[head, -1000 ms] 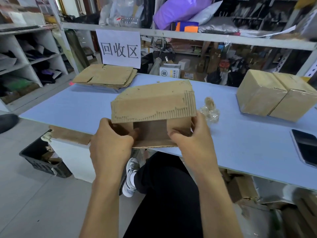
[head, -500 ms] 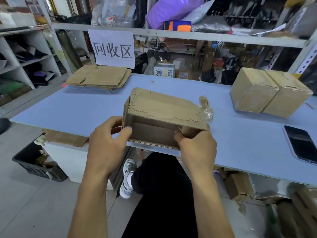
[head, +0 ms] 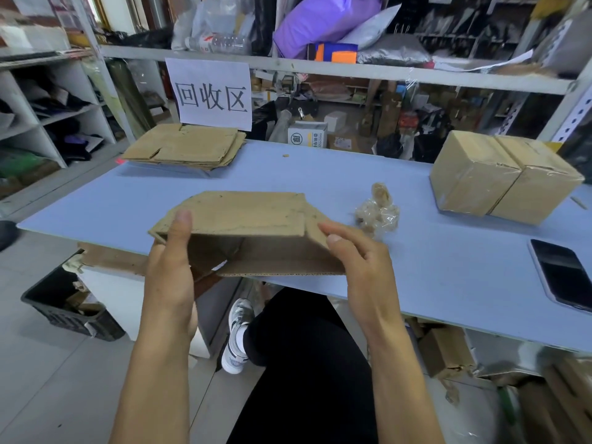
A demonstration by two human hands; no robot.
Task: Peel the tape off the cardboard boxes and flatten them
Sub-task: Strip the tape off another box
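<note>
Box in hand: a brown corrugated cardboard box, matt and scuffed, pressed nearly flat into a shallow wedge; its fluted edge shows along the near side, and it hangs over the near edge of the table.
Left hand: the left hand grips the box's left end, thumb laid flat on the top panel, fingers hidden beneath, so how tightly they curl is unclear.
Right hand: the right hand is at the box's right corner with loosely bent fingers; thumb and forefinger seem only to touch the angled flap, not pinch it.
Table surface: smooth pale blue board.
Flattened stack: several flat cardboard sheets lie piled at the far left, under a white paper sign.
Sealed boxes: two taped cardboard boxes stand side by side, touching, at the far right, their glossy film wrinkled.
Tape wad: a crumpled clear tape ball lies just beside the right hand.
Phone: a dark glassy phone lies at the right edge.
</note>
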